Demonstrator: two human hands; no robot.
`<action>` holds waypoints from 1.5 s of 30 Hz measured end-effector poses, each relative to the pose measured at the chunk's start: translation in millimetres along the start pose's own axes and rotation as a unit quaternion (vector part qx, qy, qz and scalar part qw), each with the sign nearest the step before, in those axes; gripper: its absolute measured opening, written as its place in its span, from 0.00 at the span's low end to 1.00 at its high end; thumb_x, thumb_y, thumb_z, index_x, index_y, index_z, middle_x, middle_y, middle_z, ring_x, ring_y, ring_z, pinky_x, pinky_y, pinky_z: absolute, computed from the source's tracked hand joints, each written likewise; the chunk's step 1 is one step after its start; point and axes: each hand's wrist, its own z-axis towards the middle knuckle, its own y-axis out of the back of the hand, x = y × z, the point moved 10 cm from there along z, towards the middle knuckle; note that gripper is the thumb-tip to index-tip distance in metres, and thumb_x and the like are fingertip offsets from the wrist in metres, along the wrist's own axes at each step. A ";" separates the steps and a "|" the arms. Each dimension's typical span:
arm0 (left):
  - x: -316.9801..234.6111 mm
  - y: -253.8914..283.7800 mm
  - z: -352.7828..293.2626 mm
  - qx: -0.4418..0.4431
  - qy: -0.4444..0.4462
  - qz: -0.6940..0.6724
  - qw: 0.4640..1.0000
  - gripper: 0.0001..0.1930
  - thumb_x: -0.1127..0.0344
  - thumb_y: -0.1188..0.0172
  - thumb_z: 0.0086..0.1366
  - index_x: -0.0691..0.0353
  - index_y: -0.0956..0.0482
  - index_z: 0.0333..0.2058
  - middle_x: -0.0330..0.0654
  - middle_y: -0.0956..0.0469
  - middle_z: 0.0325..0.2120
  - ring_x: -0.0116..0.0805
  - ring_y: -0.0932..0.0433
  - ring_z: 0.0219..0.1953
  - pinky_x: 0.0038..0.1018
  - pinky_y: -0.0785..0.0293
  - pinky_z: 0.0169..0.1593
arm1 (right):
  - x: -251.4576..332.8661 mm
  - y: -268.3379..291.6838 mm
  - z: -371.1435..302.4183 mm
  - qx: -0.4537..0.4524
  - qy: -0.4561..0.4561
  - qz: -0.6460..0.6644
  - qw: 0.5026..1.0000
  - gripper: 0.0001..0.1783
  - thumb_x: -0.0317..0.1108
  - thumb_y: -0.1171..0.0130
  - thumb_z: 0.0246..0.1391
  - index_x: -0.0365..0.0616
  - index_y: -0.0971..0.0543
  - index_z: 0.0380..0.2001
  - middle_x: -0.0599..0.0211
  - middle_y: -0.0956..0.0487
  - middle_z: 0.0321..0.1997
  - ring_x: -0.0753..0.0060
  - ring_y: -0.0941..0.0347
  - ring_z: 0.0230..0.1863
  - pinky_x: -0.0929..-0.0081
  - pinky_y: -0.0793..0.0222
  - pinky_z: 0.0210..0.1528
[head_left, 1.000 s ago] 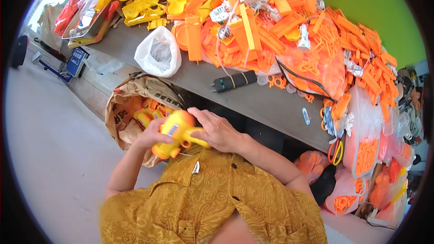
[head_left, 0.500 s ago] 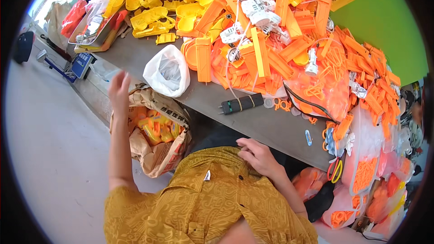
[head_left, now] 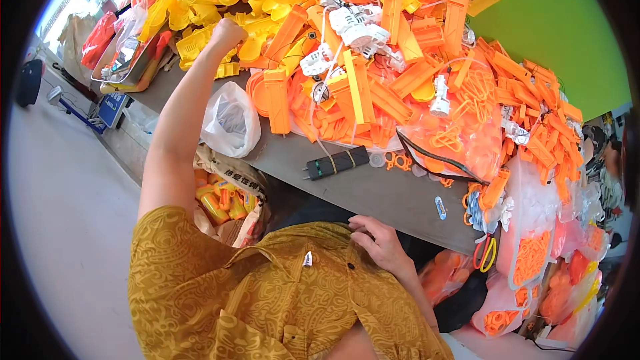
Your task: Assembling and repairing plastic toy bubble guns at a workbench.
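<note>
My left arm is stretched out over the table, and my left hand (head_left: pixel 228 33) is among the yellow plastic shells (head_left: pixel 203 40) at the near side of their heap. Its fingers are curled closed; what lies between them is hidden. My right hand (head_left: pixel 380 243) rests in front of my shirt by the table edge, fingers loosely bent and apart, with nothing in it. Beneath my left arm stands a brown paper sack (head_left: pixel 233 173), partly covered by the arm, holding yellow and orange plastic pieces (head_left: pixel 225 201). A white plastic bag (head_left: pixel 230 120) sits open on the table beside my forearm.
Orange plastic parts (head_left: pixel 393 93) with white mechanisms (head_left: pixel 360 27) are heaped across the table (head_left: pixel 373 193). A black bar-shaped item (head_left: pixel 337 163) with a cable lies near the front edge. At left are a tray (head_left: pixel 127 77) and a blue scale (head_left: pixel 113 108). Filled bags (head_left: pixel 530 253) stand at right.
My left hand has moved from above the paper sack, forward and right to the yellow shells, its fingers now curled. My right hand has stayed by my shirt. The view has shifted slightly.
</note>
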 end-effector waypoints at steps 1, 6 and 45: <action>4.2 -0.9 1.2 0.006 0.022 -0.044 0.999 0.11 0.62 0.44 0.43 0.65 0.23 0.20 0.46 0.24 0.16 0.41 0.24 0.20 0.29 0.30 0.25 | 0.7 0.4 -0.5 0.001 0.002 0.001 1.000 0.15 0.28 0.44 0.46 0.36 0.29 0.39 0.57 0.26 0.32 0.66 0.27 0.31 0.75 0.32 0.33; -4.3 47.4 -16.2 -0.094 0.001 -0.064 0.994 0.06 0.73 0.48 0.44 0.64 0.27 0.12 0.43 0.28 0.11 0.35 0.28 0.13 0.27 0.32 0.18 | 4.6 3.7 -0.4 0.023 -0.026 -0.003 0.999 0.15 0.25 0.45 0.46 0.35 0.30 0.40 0.58 0.25 0.34 0.69 0.27 0.35 0.78 0.31 0.37; -243.7 -146.4 -327.1 0.129 -0.317 -0.306 0.888 0.19 0.76 0.43 0.51 0.62 0.28 0.45 0.43 0.30 0.27 0.28 0.31 0.20 0.22 0.33 0.25 | -23.0 183.4 -106.8 -0.500 -0.050 -0.414 0.759 0.09 0.24 0.42 0.41 0.39 0.26 0.30 0.60 0.29 0.31 0.59 0.33 0.35 0.69 0.38 0.39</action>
